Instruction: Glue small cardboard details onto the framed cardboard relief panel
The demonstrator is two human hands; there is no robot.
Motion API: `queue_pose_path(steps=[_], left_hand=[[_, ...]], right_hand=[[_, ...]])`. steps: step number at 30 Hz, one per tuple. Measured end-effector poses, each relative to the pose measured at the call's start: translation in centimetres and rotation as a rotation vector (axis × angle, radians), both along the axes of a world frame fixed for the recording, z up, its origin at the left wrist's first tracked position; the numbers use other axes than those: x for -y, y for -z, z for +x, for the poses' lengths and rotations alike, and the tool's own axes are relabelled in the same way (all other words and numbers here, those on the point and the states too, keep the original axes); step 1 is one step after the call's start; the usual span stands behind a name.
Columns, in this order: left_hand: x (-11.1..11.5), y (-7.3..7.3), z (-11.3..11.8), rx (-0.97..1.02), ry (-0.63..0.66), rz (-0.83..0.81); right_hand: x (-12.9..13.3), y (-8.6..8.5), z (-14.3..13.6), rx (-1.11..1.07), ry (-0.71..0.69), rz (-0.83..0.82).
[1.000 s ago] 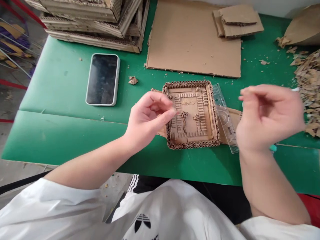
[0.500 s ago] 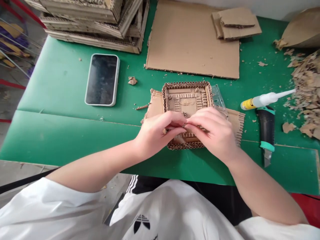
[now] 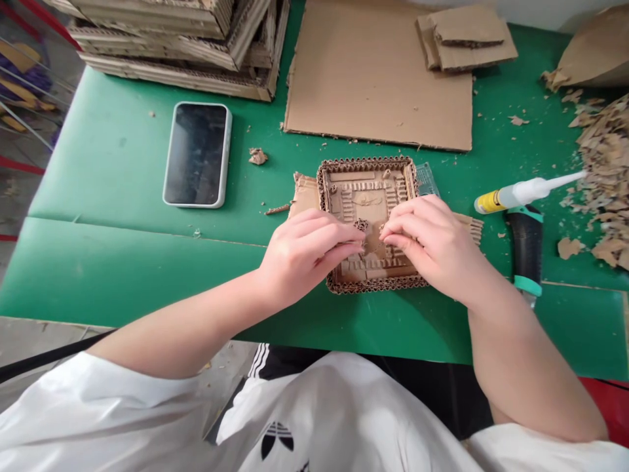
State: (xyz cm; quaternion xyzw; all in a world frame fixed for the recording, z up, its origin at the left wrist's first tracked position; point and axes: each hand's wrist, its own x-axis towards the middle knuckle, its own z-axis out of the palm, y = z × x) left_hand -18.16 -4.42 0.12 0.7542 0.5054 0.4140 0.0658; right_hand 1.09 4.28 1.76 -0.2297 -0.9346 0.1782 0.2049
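Note:
A square cardboard tray [image 3: 367, 202] with corrugated walls and ridged strips inside lies on the green table. My left hand [image 3: 314, 252] reaches over its left side, thumb and fingers pinched beside a small cardboard coil [image 3: 361, 225]; what the fingertips hold, if anything, is too small to name. Over the right side of the tray, my right hand [image 3: 430, 246] is pinched on a tiny brown cardboard piece [image 3: 382, 229]. A gap separates the two hands. Cardboard scraps [image 3: 304, 195] stick out from beneath the tray on both sides.
A phone [image 3: 197, 155] lies to the left, below stacked cardboard frames [image 3: 171, 73]. A large cardboard sheet [image 3: 373, 78] is behind the tray. At the right are a glue bottle [image 3: 514, 195], a utility knife [image 3: 525, 249] and a scrap pile [image 3: 609, 170].
My hands, together at the fingertips before, have moved apart. The right hand has shifted right and slightly up, and more of the tray's middle shows. The view has shifted slightly.

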Motion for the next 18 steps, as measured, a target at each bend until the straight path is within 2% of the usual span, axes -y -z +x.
queue_pose_path(steps=[5,14,18], left_hand=[[-0.1,0.3,-0.1,-0.083,0.065,-0.019],[0.3,0.8,0.5,-0.319,0.181,-0.018],[0.4,0.9,0.5,-0.357,0.200,-0.049]], right_hand=[[0.3,0.2,0.2,0.179,0.016,0.083],[0.7,1.1,-0.3,0.176,0.040,0.202],[0.7,1.3,-0.3,0.143,0.030,0.246]])
